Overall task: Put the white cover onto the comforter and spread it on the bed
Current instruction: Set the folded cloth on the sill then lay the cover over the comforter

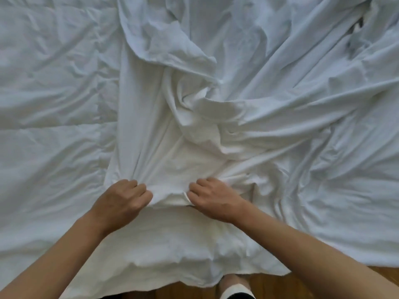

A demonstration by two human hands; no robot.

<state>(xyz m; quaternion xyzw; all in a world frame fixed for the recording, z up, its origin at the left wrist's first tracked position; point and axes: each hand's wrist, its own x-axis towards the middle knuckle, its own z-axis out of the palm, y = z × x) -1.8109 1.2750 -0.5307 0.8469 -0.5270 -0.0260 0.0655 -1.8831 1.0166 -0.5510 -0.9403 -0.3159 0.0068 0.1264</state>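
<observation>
A white cover (216, 108) lies rumpled and twisted over the middle and right of the bed. The quilted white comforter (49, 93) shows flat at the left and under the cover near me. My left hand (124, 199) grips a bunch of the cover's near edge with curled fingers. My right hand (212, 198) grips the same edge about a hand's width to the right, where a small white tag sticks out by the thumb. Folds of cloth fan out from both fists.
The bedding hangs over the bed's near edge down to a wooden floor (336, 281). My foot in a white sock (234, 287) stands on the floor below it. A dark patch (354, 33) shows through a gap in the cloth at the far right.
</observation>
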